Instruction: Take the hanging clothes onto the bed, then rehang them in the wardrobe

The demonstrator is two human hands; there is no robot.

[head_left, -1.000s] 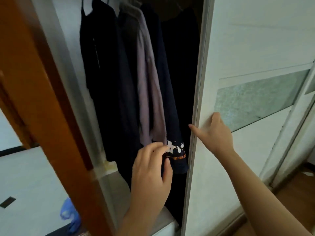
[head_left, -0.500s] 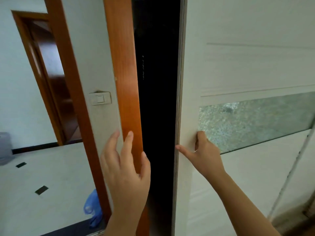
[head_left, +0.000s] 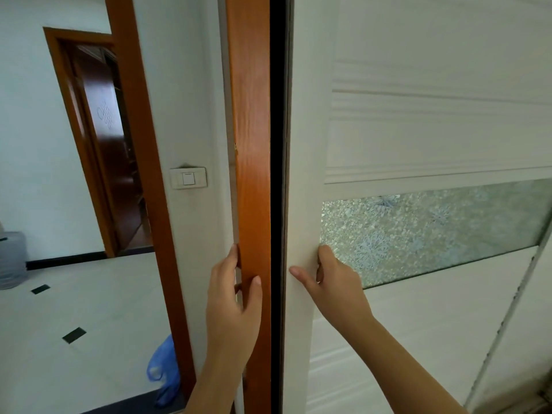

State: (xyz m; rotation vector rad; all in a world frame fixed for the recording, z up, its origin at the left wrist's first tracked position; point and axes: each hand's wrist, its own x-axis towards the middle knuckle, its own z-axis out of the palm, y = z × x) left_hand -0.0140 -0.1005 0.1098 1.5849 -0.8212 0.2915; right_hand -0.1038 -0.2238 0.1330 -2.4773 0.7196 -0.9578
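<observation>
The white sliding wardrobe door [head_left: 418, 138], with a frosted patterned glass band, stands almost shut. Only a narrow dark gap [head_left: 277, 174] is left between it and the orange wooden side post [head_left: 251, 144]. The hanging clothes are hidden behind the door. My left hand [head_left: 234, 306] wraps around the orange post, thumb on its front face. My right hand [head_left: 331, 282] presses on the door's left edge strip, fingers hooked at the glass panel's frame.
A white wall strip with a light switch [head_left: 188, 178] lies left of the post. Beyond it are an orange door frame [head_left: 143, 174], a tiled hallway floor, a blue plastic bag [head_left: 164, 372] on the floor and a water bottle [head_left: 10, 258] at far left.
The wardrobe door slid left, closing over the dark clothes until only a thin gap remains. My left hand left the garments and took hold of the orange post.
</observation>
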